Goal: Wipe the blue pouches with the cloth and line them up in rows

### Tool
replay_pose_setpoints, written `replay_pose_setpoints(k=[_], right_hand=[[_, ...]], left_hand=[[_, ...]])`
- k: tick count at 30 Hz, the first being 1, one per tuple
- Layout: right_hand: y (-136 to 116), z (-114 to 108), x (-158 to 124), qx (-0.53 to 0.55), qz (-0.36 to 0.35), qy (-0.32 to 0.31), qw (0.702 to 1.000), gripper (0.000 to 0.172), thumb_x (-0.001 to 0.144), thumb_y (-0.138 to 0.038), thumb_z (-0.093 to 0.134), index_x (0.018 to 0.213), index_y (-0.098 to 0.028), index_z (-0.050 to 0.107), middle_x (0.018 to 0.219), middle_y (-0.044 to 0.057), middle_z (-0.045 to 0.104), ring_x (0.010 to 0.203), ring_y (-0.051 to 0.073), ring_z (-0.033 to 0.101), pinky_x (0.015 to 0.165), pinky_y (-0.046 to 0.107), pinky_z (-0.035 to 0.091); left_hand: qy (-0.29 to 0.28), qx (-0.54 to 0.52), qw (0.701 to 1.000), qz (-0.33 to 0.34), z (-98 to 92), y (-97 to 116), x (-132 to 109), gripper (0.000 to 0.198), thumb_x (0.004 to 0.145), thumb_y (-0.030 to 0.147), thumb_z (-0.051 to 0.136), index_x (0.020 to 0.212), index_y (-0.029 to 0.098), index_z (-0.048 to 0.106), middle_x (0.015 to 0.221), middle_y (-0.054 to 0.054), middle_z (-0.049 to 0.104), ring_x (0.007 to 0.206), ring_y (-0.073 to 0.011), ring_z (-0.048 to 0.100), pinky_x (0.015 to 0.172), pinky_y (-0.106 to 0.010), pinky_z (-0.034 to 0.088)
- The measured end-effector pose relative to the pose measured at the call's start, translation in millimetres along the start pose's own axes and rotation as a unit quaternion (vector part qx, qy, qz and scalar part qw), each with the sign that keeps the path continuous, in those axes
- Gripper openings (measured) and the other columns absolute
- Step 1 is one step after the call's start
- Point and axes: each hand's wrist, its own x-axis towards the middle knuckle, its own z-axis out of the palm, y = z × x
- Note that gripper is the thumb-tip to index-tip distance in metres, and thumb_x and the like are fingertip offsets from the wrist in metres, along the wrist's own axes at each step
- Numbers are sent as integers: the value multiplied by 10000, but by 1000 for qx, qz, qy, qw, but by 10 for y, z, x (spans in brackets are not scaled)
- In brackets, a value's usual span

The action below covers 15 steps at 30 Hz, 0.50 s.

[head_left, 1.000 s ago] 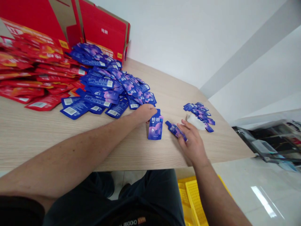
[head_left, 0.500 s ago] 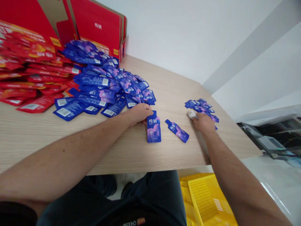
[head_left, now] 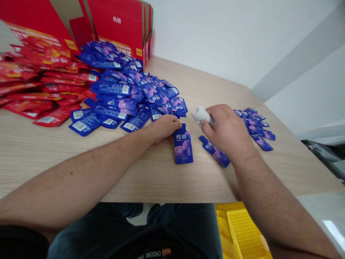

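Note:
My left hand pinches the top end of a blue pouch, which lies face up on the table close to the front edge. In my right hand is a crumpled white cloth, gripped between thumb and fingers. Beneath that hand a second blue pouch lies at a slant, partly covered by the hand. Beyond the right wrist several blue pouches lie overlapping in a small group.
A large heap of blue pouches spreads over the left of the table. Red pouches are piled beside it. Behind them stand red cartons against the wall. Yellow crates sit below the front edge.
My right hand has moved left with the cloth, from the small group of pouches to above the slanted pouch. My left hand keeps its pinch. The view has shifted slightly.

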Motion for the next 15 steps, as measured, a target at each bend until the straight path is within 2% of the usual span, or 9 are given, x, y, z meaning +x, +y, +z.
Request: replay_pose_setpoints(k=[4, 8, 11, 15], right_hand=[[-153, 277, -95, 46, -69, -32, 996, 251, 885, -187, 675, 1108, -86, 734, 1146, 207, 747, 1071, 367, 706, 939, 496, 591], [-144, 470, -208, 104, -125, 3, 987, 273, 902, -161, 687, 1162, -109, 752, 1115, 169, 762, 1031, 327, 703, 926, 471, 601], [-95, 462, -227, 131, -165, 9, 977, 292, 903, -143, 688, 1184, -132, 767, 1065, 147, 764, 988, 307, 688, 863, 446, 601], [-43, 305, -247, 185, -247, -75, 948, 308, 835, -80, 714, 1122, -162, 788, 1006, 100, 754, 917, 272, 665, 801, 415, 585]], left_hand=[[12, -62, 998, -28, 15, -10, 11, 192, 888, 110, 564, 714, 189, 585, 628, 23, 592, 505, -111, 551, 474, -203, 443], [52, -80, 995, -18, 33, -42, 31, 149, 864, 111, 577, 739, 188, 601, 612, 33, 578, 491, -108, 517, 454, -205, 415], [71, -61, 996, -3, 21, -91, 57, 106, 837, 139, 601, 746, 190, 610, 637, 23, 600, 535, -120, 537, 505, -227, 442], [103, 30, 993, 52, -9, -122, 60, 134, 806, 159, 644, 682, 180, 599, 642, 18, 585, 597, -118, 518, 542, -223, 418]])
